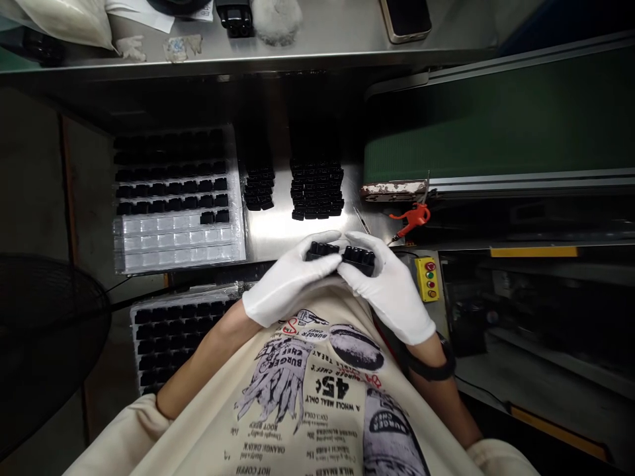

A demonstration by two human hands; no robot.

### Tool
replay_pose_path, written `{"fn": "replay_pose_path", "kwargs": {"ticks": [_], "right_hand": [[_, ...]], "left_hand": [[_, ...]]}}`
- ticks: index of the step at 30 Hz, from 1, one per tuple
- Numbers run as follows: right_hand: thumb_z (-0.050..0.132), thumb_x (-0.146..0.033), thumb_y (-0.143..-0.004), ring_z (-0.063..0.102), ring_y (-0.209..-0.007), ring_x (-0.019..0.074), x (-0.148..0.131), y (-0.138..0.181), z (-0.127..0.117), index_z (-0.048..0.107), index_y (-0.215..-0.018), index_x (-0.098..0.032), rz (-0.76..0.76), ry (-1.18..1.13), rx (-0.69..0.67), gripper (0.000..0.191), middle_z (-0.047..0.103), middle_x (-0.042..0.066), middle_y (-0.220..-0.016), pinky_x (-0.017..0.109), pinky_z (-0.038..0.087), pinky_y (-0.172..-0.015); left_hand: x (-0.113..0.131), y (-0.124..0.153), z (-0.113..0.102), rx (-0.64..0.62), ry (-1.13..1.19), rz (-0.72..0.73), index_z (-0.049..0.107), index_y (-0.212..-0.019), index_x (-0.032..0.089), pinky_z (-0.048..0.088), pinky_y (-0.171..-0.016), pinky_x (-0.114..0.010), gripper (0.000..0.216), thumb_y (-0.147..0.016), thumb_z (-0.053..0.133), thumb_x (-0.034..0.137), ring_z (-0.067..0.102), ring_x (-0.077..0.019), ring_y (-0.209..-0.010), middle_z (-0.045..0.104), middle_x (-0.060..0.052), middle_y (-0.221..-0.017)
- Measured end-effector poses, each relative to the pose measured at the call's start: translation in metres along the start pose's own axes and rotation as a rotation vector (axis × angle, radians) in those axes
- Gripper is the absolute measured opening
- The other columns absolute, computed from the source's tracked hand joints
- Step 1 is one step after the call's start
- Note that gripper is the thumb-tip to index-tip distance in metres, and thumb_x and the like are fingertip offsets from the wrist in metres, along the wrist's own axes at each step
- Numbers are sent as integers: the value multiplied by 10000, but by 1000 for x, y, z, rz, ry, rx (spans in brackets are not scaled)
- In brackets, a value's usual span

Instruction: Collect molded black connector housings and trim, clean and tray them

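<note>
Both my hands wear white gloves and meet close to my body. My left hand (290,277) is closed around a short row of small black plastic parts (321,250). In my right hand (389,287), a similar row of black plastic parts (359,259) is gripped, and the thumbs almost touch between the two. Beyond the hands, stacked black parts (316,192) lie on the metal bench (270,235), with a narrower stack (258,188) to their left. A clear plastic tray (171,250) at the left holds rows of black parts; its nearest rows show bare pockets.
A green conveyor belt (501,125) runs along the right. Near its end lie an orange air gun (414,217) and tweezers (362,220). A yellow button box (427,279) sits below. Another filled tray (173,337) and a fan (54,350) are lower left. A phone (407,18) rests on the shelf.
</note>
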State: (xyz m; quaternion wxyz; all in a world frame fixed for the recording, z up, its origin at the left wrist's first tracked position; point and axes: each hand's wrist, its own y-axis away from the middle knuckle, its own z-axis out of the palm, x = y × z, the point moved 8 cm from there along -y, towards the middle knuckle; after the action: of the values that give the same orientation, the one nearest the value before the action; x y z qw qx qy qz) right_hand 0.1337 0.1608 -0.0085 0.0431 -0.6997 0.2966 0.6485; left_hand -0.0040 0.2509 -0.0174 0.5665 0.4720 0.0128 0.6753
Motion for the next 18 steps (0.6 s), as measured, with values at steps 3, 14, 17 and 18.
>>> {"fn": "replay_pose_path", "kwargs": {"ticks": [3,14,17,18], "right_hand": [[912,-379,-917,733,-1241,256,0,1,-1,749,-1377,-328,25,-131,43,490,726,38,-1452,432,690,-1003],[995,-407,-839,792,-795,180,10,7,0,777,-1050,-220,216,-579,2,357,808,24,-931,322,721,-746],[985,-379,-849,799,-837,185,12,8,2,789,-1073,-216,241,-611,-14,340,811,32,-977,360,733,-819],[977,-370,-858,791,-835,181,13,8,4,793,-1090,-215,252,-621,-31,335,807,33,-985,362,729,-820]], "left_hand": [[7,0,2,64,-100,81,742,-1419,219,507,-1252,-638,549,-914,929,322,677,-380,-1395,714,-144,-1516],[-2,-2,3,18,25,84,786,-1302,207,616,-849,-285,391,-926,884,258,718,-144,-892,776,-56,-1136],[-7,-4,10,-22,198,-10,793,-1246,190,634,-868,-333,336,-981,785,396,716,-191,-960,746,-79,-1131],[-8,-4,14,-38,256,-40,792,-1227,180,644,-854,-367,384,-1004,733,487,719,-216,-963,742,-96,-1130]]}}
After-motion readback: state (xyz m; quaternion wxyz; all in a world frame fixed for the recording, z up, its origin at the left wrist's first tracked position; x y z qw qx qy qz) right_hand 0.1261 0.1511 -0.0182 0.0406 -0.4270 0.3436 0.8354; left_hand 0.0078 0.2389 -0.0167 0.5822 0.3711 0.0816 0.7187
